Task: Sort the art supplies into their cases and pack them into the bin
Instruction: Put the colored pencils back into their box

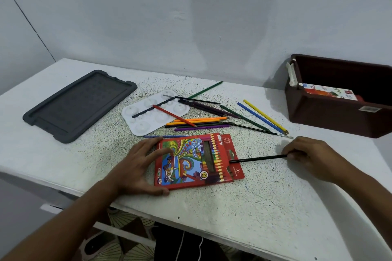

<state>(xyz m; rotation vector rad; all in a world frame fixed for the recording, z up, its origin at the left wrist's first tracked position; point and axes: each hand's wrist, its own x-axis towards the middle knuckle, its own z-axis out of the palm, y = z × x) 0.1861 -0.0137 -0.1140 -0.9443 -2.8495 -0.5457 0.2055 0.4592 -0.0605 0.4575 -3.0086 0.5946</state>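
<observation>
A red colour-pencil box (195, 162) lies flat near the table's front edge, its flap open on the right. My left hand (140, 165) grips its left end, fingers on top and thumb at the front edge. My right hand (311, 155) pinches the end of a black pencil (257, 158) whose tip is at the box's open end. Several loose coloured pencils (199, 122) and thin brushes (252, 128) lie scattered behind the box. A white paint palette (140, 128) sits to their left with a red pencil (174, 115) and a dark brush across it.
A dark brown bin (331, 116) stands at the right against the wall, holding a printed box (328, 92). A dark grey lid (78, 105) lies flat at the table's left. The grey wall runs close behind the table.
</observation>
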